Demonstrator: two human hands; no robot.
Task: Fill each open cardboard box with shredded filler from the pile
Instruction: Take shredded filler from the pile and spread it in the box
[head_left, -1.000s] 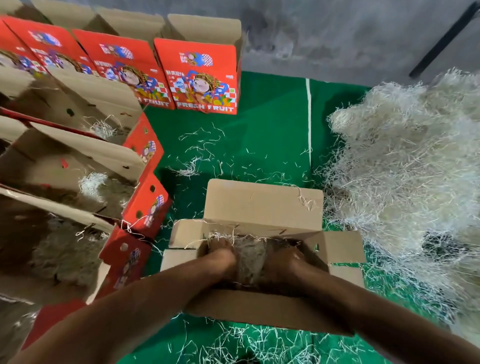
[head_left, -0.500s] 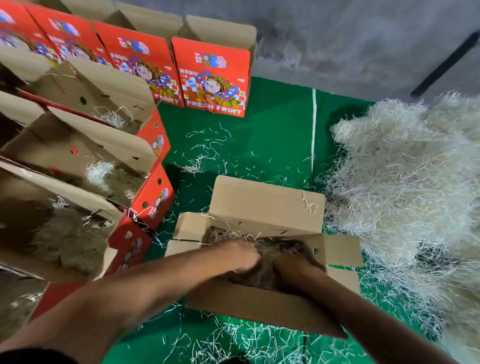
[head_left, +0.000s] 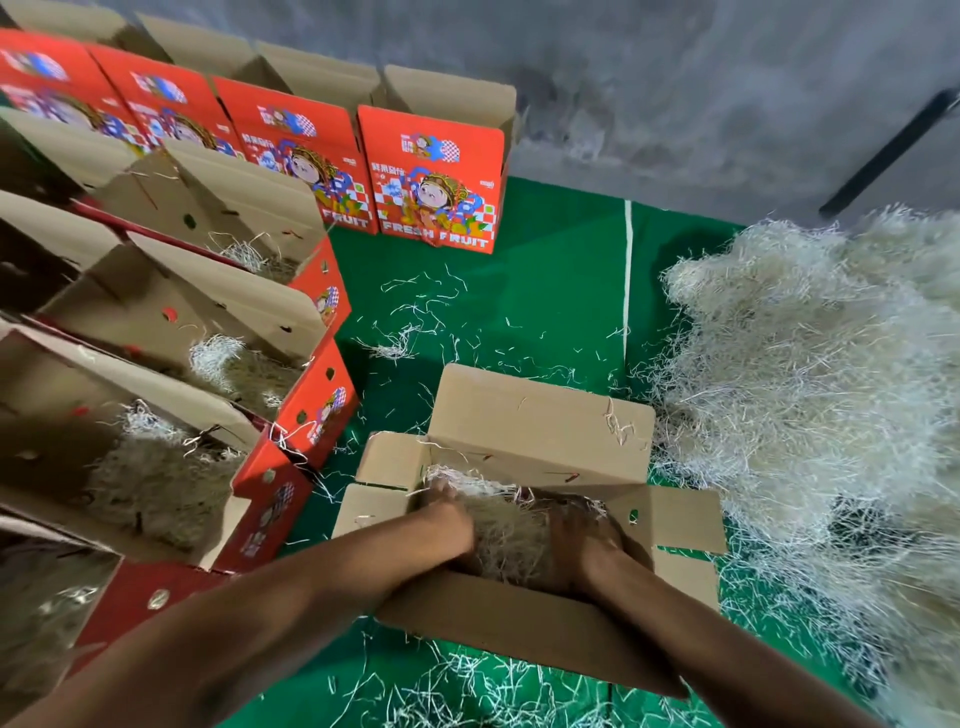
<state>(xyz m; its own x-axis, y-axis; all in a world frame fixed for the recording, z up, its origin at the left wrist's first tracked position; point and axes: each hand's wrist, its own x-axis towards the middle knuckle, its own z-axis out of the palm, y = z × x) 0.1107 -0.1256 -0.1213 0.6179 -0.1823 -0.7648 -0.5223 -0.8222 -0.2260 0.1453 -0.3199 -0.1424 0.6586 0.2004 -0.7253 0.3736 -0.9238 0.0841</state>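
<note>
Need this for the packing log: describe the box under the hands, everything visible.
The box is plain brown cardboard, seen from its inside faces, standing on the green mat beside the pile. All four top flaps are folded outward, the far one largest. Shredded filler lies inside, strands clinging to the flaps. The left hand and right hand reach into it, on the filler.

Place: fruit packing room | Signs: rows of open red boxes (head_left: 431, 182) printed FRESH FRUIT, some holding filler | big filler pile (head_left: 810, 384) on a green mat (head_left: 545, 291) | bare grey concrete wall (head_left: 675, 78) behind
</note>
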